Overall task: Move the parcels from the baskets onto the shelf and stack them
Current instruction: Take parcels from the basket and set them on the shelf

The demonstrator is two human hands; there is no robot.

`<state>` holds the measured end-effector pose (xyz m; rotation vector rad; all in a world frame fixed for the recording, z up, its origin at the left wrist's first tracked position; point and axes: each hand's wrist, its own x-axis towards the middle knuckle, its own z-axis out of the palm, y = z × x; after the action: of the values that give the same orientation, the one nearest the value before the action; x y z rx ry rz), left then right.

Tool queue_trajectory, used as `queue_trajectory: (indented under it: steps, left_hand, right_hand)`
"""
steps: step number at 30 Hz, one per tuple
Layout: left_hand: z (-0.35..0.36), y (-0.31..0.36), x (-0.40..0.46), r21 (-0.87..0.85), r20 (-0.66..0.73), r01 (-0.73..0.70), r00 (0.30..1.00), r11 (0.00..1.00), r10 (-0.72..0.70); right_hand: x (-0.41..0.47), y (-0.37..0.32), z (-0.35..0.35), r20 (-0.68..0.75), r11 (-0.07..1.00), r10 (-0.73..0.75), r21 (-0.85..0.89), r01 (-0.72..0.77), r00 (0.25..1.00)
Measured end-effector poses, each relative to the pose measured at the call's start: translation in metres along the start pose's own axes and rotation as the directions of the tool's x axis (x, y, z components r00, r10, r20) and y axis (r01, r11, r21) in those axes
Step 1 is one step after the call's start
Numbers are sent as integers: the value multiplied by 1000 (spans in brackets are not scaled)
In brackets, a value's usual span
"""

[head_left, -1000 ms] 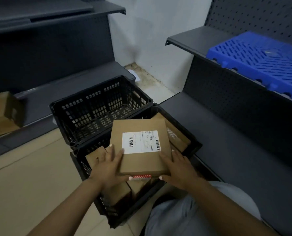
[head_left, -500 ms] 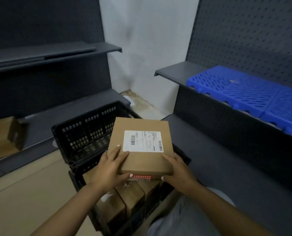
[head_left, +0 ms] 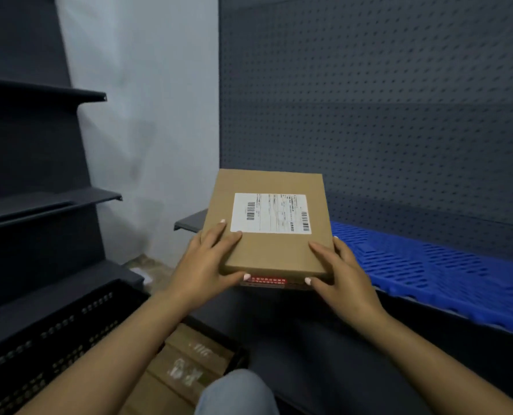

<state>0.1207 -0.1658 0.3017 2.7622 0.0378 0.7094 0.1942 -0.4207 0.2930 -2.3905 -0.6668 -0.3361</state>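
A flat brown cardboard parcel with a white shipping label is held in the air at shelf height. My left hand grips its near left corner, thumb under the front edge. My right hand grips the near right corner the same way. The parcel's far edge hangs over the left end of the dark shelf, beside the blue slatted mat that lies on it. Below, a black basket holds several more brown parcels.
A second black basket stands at the lower left. Dark shelves line the left side. A pegboard wall rises behind the right shelf, with a lower shelf under it. My knee shows at the bottom.
Both hands have lifted the parcel up out of the basket and to the right, to the level of the shelf with the blue mat. The view has tilted upward.
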Motion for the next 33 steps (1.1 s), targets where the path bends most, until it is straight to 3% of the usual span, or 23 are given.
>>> queue_trajectory:
  steps: [10,20,25,33]
  left_hand:
    - [67,64,104,-75,150,-156,975,985,166]
    - [135,48,185,-115,243,-153,954,982,177]
    - [143,24,191,-105,148,-150,975,983,165]
    - [152,-11,181,166,-27,-142,989,976,148]
  right_hand:
    - [17,81,-55,-47,984,177,-21,-178,983]
    - [85,140,-30,25,964,265,-39,-264,964]
    - [100,150,-18,69,975,220,-59,-216,973]
    - [128,137,3,92,974,181,-152,-166,979]
